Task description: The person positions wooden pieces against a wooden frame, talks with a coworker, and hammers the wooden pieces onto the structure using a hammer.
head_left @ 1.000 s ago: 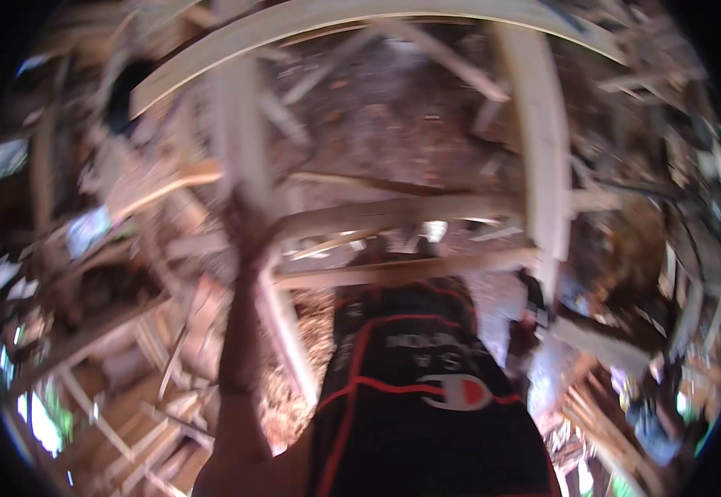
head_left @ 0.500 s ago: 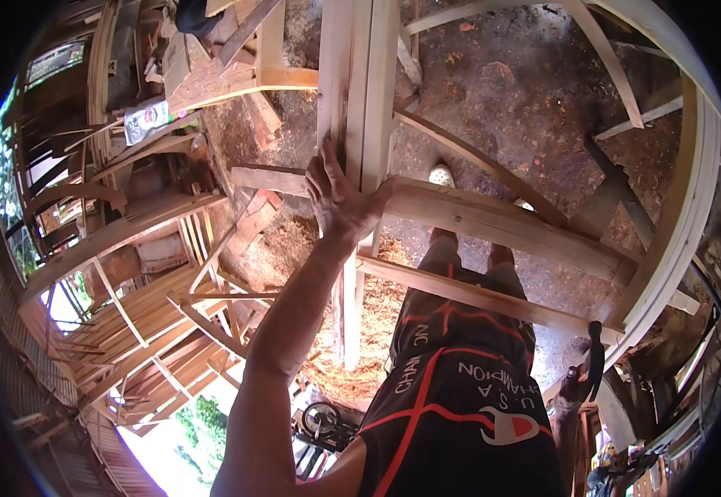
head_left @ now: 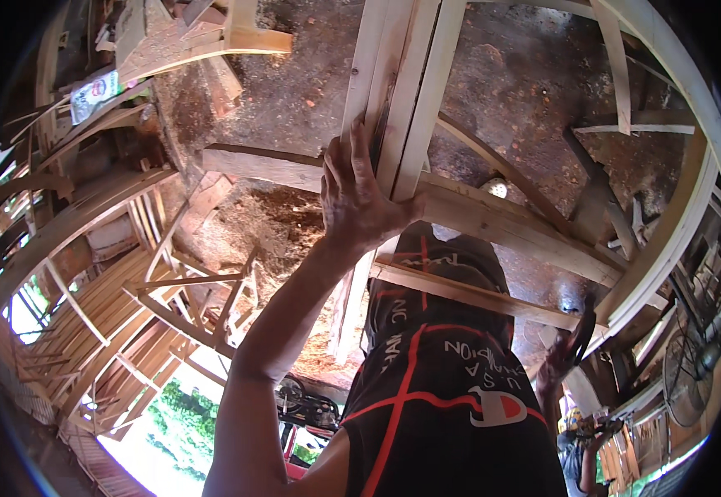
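Observation:
My left hand (head_left: 365, 203) lies with fingers spread over long pale boards (head_left: 402, 91) standing side by side in the middle. These boards cross a thick wooden beam (head_left: 509, 217) that runs from left to right. My right hand (head_left: 554, 360), dark and partly blurred at the right, is closed round a black curved handle (head_left: 582, 335); the rest of that tool cannot be made out. Close to the handle ends a thin wooden strip (head_left: 476, 294), which passes in front of my body below the beam.
A large curved wooden frame (head_left: 667, 240) bounds the right side. At the left lie stacked timber strips (head_left: 104, 319) and curved wood pieces (head_left: 87, 219). Wood shavings (head_left: 282, 219) cover some of the floor. A fan (head_left: 690, 377) and another person (head_left: 574, 455) are at the lower right.
The view has shifted and turned, so the boards now lean to the right. My left hand stays spread on them. My right hand and the black handle appear slightly further left.

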`<state>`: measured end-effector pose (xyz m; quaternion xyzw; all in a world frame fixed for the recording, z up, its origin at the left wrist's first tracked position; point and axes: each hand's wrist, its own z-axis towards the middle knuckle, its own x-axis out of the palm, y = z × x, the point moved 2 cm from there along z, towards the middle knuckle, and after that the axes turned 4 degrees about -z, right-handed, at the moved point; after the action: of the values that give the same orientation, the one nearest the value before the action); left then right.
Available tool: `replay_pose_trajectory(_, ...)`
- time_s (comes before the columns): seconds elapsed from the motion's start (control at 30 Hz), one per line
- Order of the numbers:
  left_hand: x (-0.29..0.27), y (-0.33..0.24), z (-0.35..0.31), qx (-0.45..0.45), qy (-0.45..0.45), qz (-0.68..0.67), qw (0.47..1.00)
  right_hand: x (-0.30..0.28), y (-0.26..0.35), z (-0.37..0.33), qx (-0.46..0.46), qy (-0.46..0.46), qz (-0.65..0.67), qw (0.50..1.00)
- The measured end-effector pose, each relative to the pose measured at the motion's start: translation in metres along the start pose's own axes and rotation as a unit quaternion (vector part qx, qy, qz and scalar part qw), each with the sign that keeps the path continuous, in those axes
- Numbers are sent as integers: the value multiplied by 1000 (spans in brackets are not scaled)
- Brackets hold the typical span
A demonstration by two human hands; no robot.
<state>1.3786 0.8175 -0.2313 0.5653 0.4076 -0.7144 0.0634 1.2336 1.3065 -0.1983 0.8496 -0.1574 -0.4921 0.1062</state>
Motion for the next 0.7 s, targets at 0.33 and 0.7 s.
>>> replay_pose_trajectory(0.33, 0, -5, 4, -31, -14, -9, 999, 5, 38, 25, 87, 62, 23, 994)
replay_pose_trajectory(0.7, 2, -5, 1, -29, -25, -13, 999, 11, 37, 30, 8, 6, -123, 992)
